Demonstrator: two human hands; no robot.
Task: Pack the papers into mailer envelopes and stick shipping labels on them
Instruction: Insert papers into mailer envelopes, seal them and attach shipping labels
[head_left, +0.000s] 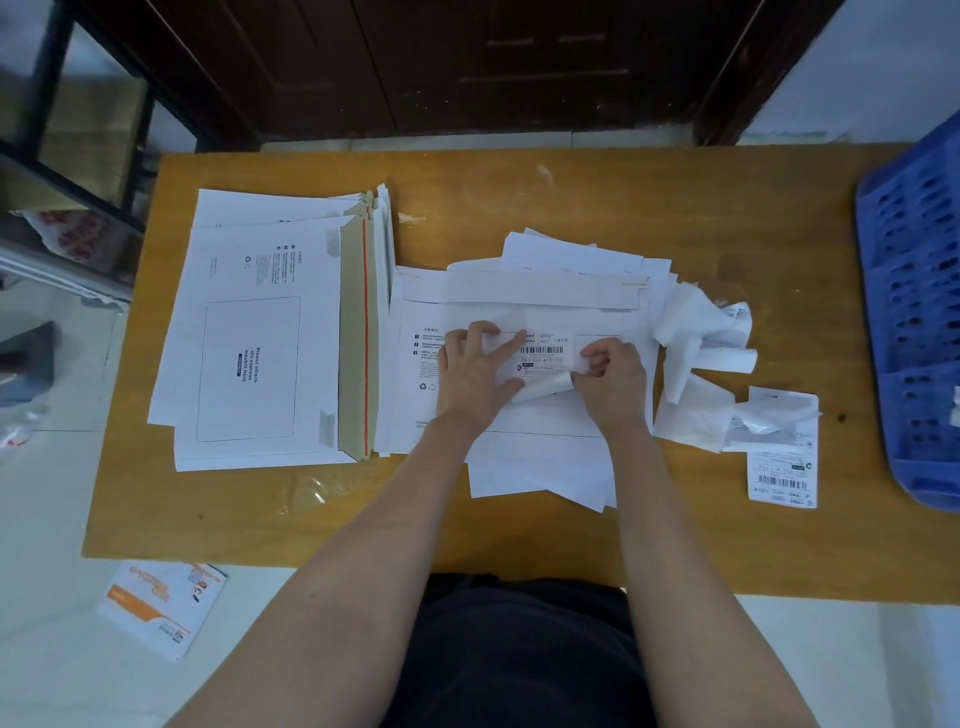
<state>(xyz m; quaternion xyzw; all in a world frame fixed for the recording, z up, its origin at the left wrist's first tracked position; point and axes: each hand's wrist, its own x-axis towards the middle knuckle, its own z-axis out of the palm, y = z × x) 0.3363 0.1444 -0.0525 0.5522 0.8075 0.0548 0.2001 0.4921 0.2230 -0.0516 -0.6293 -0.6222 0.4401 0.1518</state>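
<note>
A white mailer envelope (519, 306) lies flat at the table's middle, on top of loose white papers (540, 475). A shipping label (545, 349) with barcodes rests on the envelope's face. My left hand (475, 371) presses flat on the label's left part, fingers spread. My right hand (613, 379) pinches the label's curled backing sheet (543, 388) at the label's right edge. A stack of empty mailer envelopes (260, 338) sits to the left, flaps open with a red tear strip showing.
Crumpled backing sheets (696, 343) and a spare label (782, 475) lie to the right. A blue plastic basket (914, 312) stands at the table's right edge. An orange-and-white mailer (163, 608) lies on the floor. A dark wooden cabinet (467, 67) stands behind the table (311, 519).
</note>
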